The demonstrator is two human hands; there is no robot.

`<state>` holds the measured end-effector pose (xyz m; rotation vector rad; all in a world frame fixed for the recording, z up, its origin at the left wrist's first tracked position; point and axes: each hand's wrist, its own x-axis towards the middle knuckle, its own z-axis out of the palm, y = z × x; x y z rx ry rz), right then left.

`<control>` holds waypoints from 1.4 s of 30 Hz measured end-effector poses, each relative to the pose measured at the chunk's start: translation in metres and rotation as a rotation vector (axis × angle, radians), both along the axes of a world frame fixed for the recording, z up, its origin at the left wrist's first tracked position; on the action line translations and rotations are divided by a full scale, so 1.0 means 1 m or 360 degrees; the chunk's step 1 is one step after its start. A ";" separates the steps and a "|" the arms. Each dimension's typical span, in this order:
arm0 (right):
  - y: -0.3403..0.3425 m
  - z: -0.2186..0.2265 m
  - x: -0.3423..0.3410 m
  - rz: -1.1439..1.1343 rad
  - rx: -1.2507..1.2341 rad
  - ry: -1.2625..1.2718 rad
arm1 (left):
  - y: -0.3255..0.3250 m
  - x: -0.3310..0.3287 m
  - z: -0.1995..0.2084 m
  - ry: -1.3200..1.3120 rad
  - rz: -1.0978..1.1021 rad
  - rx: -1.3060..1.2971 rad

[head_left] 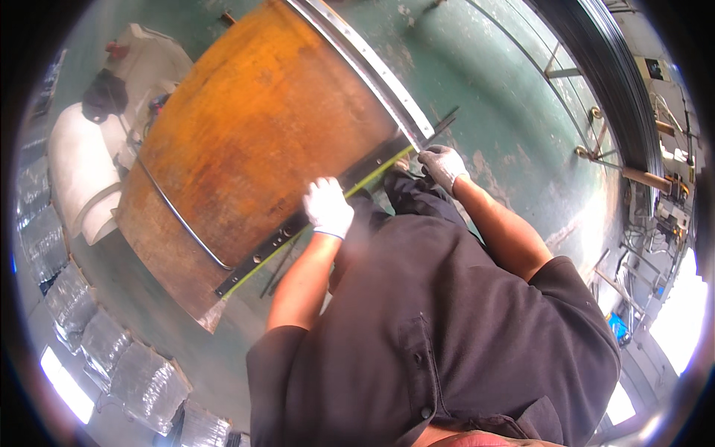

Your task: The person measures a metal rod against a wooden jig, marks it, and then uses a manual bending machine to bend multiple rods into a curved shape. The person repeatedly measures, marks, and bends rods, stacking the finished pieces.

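Note:
A long black bar with holes (279, 240) lies along the near edge of a rusty orange-brown table (261, 112). A thin yellow-green strip (369, 177), like a tape measure blade, runs along the bar's near side. My left hand (328, 206), in a white glove, lies across the bar with its fingers curled over it. At the table's near right corner my right hand (442, 165), also gloved, is closed, with thumb and fingers together beside the end of the silver edge rail (372, 63). What its fingertips hold is hidden.
A curved metal rod (182, 216) crosses the table's left part. Beyond it stands a large white rounded object (86, 167). Plastic-wrapped stacks (145, 380) line the left side. Long dark bars (611, 67) rest on a rack at the right, over a green floor (477, 82).

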<state>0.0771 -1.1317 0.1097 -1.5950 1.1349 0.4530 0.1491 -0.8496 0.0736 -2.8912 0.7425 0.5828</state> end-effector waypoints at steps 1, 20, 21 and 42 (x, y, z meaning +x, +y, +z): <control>0.004 0.002 -0.009 -0.0006 -0.0021 0.0089 | -0.001 0.000 0.004 -0.0027 -0.0020 -0.0003; 0.021 -0.051 -0.043 0.0082 -0.0561 0.0046 | -0.007 0.006 0.003 0.0037 -0.0094 0.0254; 0.021 -0.052 -0.043 0.0083 -0.0575 0.0052 | -0.008 0.006 0.004 0.0027 -0.0095 0.0228; 0.047 -0.024 -0.018 -0.0084 -0.0084 -0.0372 | 0.005 0.017 0.023 0.0196 0.0102 -0.0103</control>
